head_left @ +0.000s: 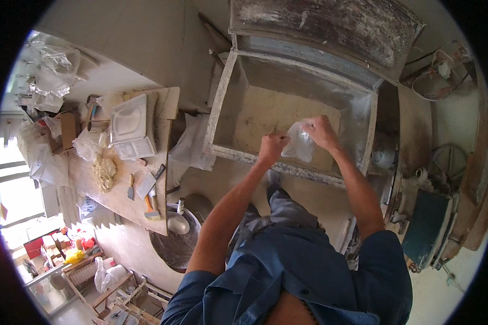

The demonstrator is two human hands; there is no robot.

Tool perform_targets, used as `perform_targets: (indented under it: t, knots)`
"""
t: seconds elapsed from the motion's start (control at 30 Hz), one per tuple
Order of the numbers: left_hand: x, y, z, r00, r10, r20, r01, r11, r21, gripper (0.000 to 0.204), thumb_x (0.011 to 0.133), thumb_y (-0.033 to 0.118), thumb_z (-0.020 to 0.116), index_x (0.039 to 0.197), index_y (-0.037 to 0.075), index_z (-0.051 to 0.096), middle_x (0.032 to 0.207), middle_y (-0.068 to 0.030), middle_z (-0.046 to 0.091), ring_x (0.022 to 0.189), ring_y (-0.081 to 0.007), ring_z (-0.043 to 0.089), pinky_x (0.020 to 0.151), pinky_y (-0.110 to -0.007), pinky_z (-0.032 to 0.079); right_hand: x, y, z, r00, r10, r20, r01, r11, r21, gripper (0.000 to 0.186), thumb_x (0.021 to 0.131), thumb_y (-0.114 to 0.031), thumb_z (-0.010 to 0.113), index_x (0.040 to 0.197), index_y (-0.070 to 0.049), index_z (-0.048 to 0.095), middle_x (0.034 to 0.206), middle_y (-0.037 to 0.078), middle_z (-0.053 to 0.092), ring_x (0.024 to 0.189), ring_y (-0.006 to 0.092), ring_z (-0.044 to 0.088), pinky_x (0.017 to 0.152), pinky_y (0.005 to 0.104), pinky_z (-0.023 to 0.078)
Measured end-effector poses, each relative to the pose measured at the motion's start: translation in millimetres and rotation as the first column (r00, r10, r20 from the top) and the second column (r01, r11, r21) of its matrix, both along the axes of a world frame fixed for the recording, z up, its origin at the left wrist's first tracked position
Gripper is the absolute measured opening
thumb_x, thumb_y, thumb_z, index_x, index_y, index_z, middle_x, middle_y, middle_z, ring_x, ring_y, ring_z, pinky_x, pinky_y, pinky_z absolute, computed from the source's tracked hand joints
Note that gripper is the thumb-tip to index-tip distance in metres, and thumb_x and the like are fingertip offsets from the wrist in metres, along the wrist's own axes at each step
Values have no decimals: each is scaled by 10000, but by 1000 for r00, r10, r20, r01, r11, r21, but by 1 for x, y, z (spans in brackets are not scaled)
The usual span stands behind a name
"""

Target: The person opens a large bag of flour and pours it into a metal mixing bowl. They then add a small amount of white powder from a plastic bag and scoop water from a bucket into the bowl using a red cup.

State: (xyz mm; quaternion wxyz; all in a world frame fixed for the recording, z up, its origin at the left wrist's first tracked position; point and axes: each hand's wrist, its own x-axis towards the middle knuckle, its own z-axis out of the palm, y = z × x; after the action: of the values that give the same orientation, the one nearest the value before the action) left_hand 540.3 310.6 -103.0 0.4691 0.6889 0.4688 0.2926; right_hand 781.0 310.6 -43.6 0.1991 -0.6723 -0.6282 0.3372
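Note:
A thin clear plastic bag hangs between my two hands, over the near side of a large open box with pale, dusty walls. My left hand is closed, its fingers pinched at the bag's left edge. At the bag's upper right, my right hand grips the plastic with bent fingers. Pale yellowish powder covers the bottom of the box. I cannot make out anything inside the bag. The box's worn lid stands raised at the far side.
A wooden table to the left bears a pale dough-like heap, a scraper, a brush and stacked white trays. Below its edge sits a dark round basin with a metal ladle. Machinery with a dark green panel stands right.

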Motion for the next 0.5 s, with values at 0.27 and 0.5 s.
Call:
perform_targets:
  t: [0.27,0.5]
  knots:
    - [-22,5,-49,903,312,295,-193,909,-369,259,938,198,681,930,-56,731,721,-175,673,652,-176,635,653,-363,506,-2,-10,-55,972,170,164,-143,975,-168,366,866,-342,835,894,15,760,821,208,722,836,326,738,788,436,577]
    - [-44,1,-34,959,261,-114,-273,956,-106,272,920,244,708,929,-26,740,753,-178,708,702,-215,702,676,-396,528,-8,-27,-78,917,-189,350,10,891,454,127,868,-103,664,837,-11,747,936,183,742,1012,366,721,822,484,572]
